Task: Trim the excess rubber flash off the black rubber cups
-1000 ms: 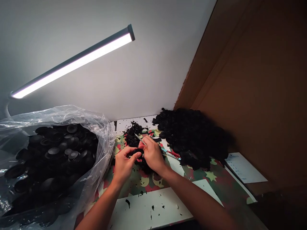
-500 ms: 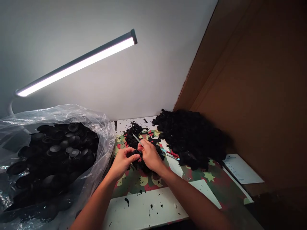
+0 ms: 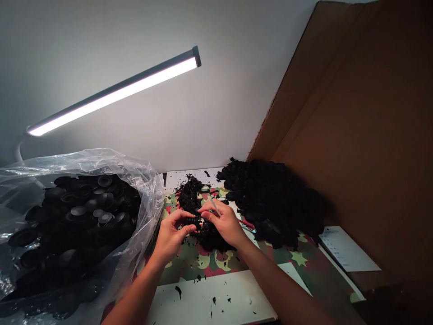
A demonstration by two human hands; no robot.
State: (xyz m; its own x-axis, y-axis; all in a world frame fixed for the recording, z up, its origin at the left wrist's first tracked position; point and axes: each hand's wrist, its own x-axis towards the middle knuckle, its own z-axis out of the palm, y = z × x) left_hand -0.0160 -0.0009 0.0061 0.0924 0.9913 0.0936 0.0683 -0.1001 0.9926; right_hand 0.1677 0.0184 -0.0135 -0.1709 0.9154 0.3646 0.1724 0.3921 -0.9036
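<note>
A small black rubber part [image 3: 197, 221] sits between the two hands, above the patterned mat [image 3: 203, 262]. It lies at 2 o'clock of the left hand [image 3: 172, 235] and at 9 o'clock of the right hand [image 3: 225, 222]. The part is too dark and too covered to tell its shape or long axis.

The left hand's thumb and forefinger are closed on the near side of the part. The right hand's fingertips are together on its far side, touching it. The right hand also clamps a thin metal tool [image 3: 214, 206]. The tool's free end sticks up past the knuckles, with its long axis running from 5 o'clock to 11 o'clock.

Loose black trimmings [image 3: 189, 192] are piled at 12 o'clock of the hands, and more lie under them. A clear plastic bag [image 3: 149, 194] of black rubber discs [image 3: 84, 216] fills the 9 o'clock side. A heap of black parts [image 3: 270, 203] lies at 3 o'clock against a cardboard panel [image 3: 355, 135]. A lit bar lamp [image 3: 115, 92] hangs at 11 o'clock.
</note>
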